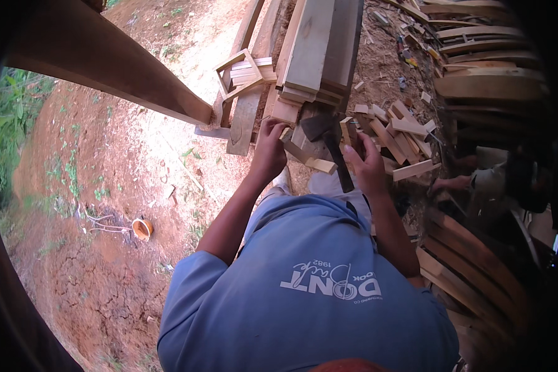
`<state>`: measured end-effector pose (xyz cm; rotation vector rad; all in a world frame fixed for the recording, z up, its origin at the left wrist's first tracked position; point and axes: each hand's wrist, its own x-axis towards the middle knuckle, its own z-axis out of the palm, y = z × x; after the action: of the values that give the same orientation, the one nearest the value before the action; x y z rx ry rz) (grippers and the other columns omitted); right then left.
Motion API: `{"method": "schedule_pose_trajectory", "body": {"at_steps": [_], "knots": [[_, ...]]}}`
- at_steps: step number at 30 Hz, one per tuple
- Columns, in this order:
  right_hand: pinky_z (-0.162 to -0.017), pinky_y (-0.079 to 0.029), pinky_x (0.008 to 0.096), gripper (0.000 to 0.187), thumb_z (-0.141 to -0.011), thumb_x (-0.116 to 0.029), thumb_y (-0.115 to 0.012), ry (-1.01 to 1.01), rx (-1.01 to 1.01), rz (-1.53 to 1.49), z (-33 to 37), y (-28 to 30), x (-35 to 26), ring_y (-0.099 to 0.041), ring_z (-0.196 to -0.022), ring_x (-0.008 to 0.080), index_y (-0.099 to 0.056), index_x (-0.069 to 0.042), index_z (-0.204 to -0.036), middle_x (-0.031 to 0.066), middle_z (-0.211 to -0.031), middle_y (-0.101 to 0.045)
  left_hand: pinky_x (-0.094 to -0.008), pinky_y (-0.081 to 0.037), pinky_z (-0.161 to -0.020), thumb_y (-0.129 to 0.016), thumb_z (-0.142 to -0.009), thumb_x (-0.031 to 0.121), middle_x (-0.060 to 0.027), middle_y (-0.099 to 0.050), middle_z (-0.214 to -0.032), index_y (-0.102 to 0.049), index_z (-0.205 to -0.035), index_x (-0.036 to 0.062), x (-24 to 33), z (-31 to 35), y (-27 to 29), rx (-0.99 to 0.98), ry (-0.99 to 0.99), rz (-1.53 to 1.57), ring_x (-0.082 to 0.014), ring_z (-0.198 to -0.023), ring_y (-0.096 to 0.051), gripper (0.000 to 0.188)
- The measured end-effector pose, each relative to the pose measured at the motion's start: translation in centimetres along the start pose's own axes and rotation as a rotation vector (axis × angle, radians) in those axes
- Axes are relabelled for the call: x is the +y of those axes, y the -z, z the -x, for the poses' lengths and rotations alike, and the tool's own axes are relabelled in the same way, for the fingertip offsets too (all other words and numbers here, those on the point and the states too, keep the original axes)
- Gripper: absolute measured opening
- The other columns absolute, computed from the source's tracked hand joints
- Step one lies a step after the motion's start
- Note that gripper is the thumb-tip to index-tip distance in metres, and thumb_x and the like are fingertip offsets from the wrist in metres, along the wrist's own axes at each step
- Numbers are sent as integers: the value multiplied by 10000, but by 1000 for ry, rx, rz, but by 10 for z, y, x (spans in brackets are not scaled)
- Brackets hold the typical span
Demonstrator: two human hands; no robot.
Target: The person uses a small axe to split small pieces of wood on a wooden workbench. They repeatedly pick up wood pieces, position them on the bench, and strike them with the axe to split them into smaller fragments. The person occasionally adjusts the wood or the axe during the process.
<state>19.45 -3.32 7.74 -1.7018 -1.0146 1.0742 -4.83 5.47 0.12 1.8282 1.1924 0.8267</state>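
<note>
My left hand [270, 152] is closed around the end of two short wooden strips [301, 153] that meet in an L shape. A short wooden block [348, 131] is pinched between the thumb and fingers of my right hand [369, 162]. Between the two hands a hammer [332, 147] rests with its dark head on a board and its handle pointing toward me. Both hands are in front of my body, at the near end of a stack of long planks [313, 46].
Small rectangular wooden frames [245, 73] lie left of the planks. A heap of cut wood blocks [406, 133] is at the right. A thick wooden post [124, 68] slants in from upper left. Curved timbers [477, 87] line the right, where another person's hand [456, 184] shows. An orange container [142, 229] sits on the ground.
</note>
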Motion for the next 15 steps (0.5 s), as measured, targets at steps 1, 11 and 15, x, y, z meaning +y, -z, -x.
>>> {"method": "schedule_pose_trajectory", "body": {"at_steps": [1,11,15], "knots": [[-953,-541,357,382,-1018,-174,-674,14,30,-5,2,2,-6,-700,-1063,196,-601,35,-1330,146,-1170,-724,-484,-480,-1051,-508,-804,-216,-229,-573,-1330,-605,-1280,32,0,-2,-8,-50,-53,48,-441,-1278,-565,545],[-897,-553,495,410,-946,-217,-737,197,47,482,4,-13,0,-699,-1016,453,-641,49,-1243,269,-1075,-715,-492,-509,-976,-590,-890,-81,-246,-652,-1183,-591,-1219,2,-16,-12,-89,-246,-124,261,-477,-1157,-607,338],[-909,-551,509,444,-934,-240,-751,173,47,592,14,-14,12,-695,-1028,461,-643,52,-1250,276,-1098,-712,-493,-515,-949,-595,-871,-75,-244,-654,-1178,-597,-1207,0,-10,-13,-87,-263,-130,277,-485,-1135,-608,344]]}}
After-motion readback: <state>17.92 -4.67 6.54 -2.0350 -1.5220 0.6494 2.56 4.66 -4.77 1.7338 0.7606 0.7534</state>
